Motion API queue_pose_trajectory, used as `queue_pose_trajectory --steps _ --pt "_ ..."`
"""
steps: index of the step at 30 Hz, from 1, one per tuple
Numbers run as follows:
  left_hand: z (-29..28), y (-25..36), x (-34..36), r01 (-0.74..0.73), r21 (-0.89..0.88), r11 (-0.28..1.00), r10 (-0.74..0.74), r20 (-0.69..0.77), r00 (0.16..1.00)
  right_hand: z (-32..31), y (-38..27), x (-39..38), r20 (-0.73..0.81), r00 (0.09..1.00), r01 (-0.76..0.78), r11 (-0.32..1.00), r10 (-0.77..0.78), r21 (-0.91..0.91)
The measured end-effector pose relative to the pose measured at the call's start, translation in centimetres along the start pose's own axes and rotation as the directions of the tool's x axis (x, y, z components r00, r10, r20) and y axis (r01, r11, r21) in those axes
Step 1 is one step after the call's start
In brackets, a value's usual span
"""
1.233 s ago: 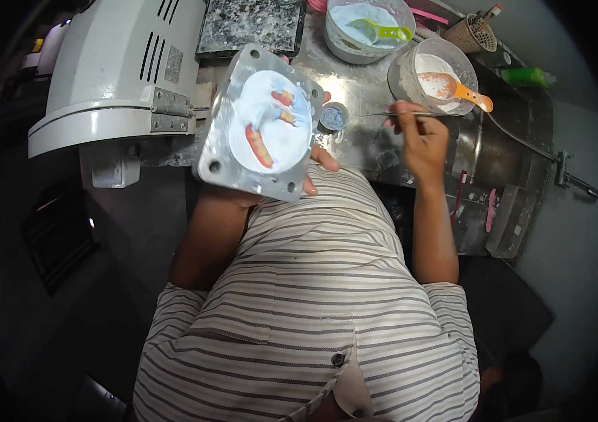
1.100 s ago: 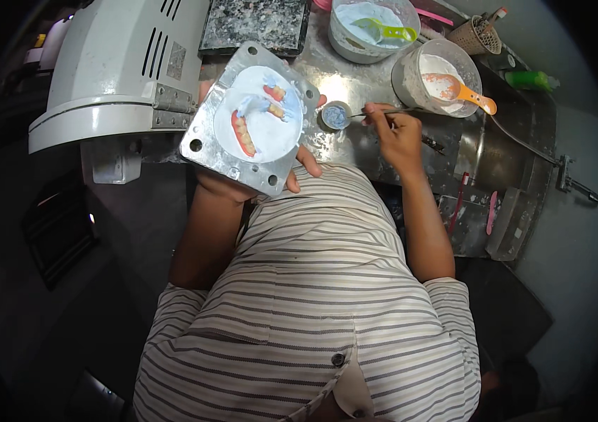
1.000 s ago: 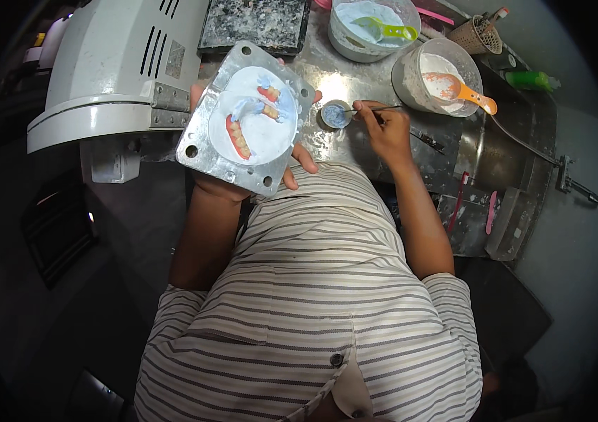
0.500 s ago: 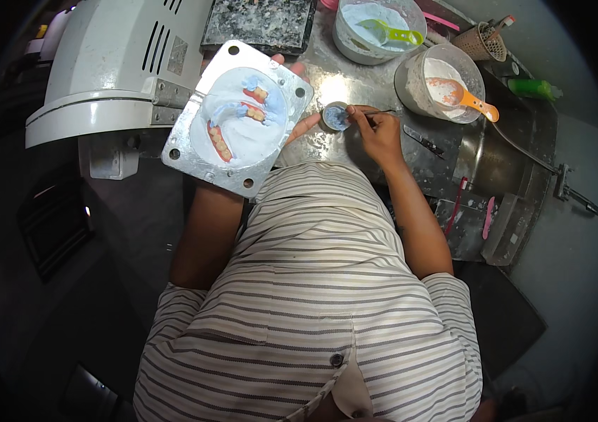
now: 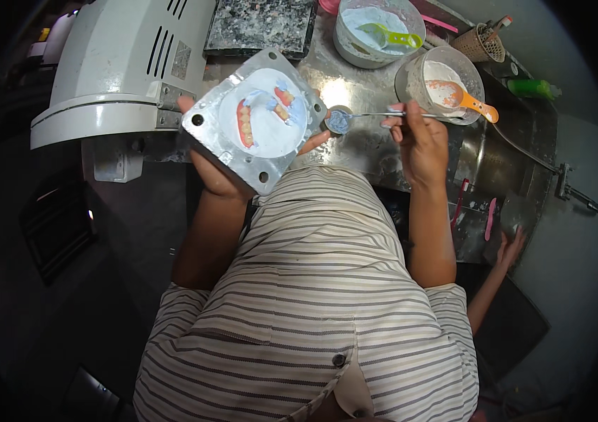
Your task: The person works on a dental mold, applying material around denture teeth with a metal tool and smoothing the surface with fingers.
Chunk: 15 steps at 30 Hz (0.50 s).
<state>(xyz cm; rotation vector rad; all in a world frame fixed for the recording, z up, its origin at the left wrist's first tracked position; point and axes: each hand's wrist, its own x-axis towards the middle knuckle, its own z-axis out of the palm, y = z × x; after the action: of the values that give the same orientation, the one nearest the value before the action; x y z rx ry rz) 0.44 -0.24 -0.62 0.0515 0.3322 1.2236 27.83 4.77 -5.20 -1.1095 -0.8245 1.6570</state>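
Observation:
My left hand (image 5: 216, 172) supports a square metal denture flask (image 5: 209, 135) from below, tilted, with its corner holes showing. Pale plaster (image 5: 271, 137) fills its round middle. Set in the plaster are pieces of pink wax with teeth (image 5: 245, 123), smeared with blue around some of them. The fingertips of that hand reach past the flask's edge, beside a small round cup (image 5: 338, 121) of blue-grey paste on the bench. Between the fingers of my right hand (image 5: 422, 148) is a thin metal spatula (image 5: 376, 114), its tip at the cup.
Behind stand a tub of light-blue powder (image 5: 362, 50) with a green scoop and a tub of white powder (image 5: 422, 91) with an orange scoop. A white machine (image 5: 119, 63) fills the left, near a granite slab (image 5: 260, 27). Another person's hand (image 5: 510, 246) reaches in at right.
My right hand has moved right and nearer me, turning the spatula level. The flask has turned and tilted a little in my left hand. Another person's hand has appeared at the right.

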Motion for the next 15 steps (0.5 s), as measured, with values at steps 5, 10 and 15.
queue_pose_trajectory --steps 5,10,15 --pt "1.6 -1.5 0.0 -0.063 -0.072 0.995 0.055 -0.108 0.993 3.2 -4.0 -3.9 0.108 0.916 0.394 0.917 -0.386 -0.066" --pt "0.1 -1.3 0.2 0.1 -0.175 0.979 -0.043 0.303 0.952 4.3 -4.1 -4.1 0.318 0.721 0.686 0.702 -0.616 -0.194" --pt "1.3 -1.3 -0.3 0.192 -0.198 0.961 -0.162 0.159 0.974 4.4 -4.1 -4.3 0.229 0.723 0.69 0.695 -0.652 -0.201"
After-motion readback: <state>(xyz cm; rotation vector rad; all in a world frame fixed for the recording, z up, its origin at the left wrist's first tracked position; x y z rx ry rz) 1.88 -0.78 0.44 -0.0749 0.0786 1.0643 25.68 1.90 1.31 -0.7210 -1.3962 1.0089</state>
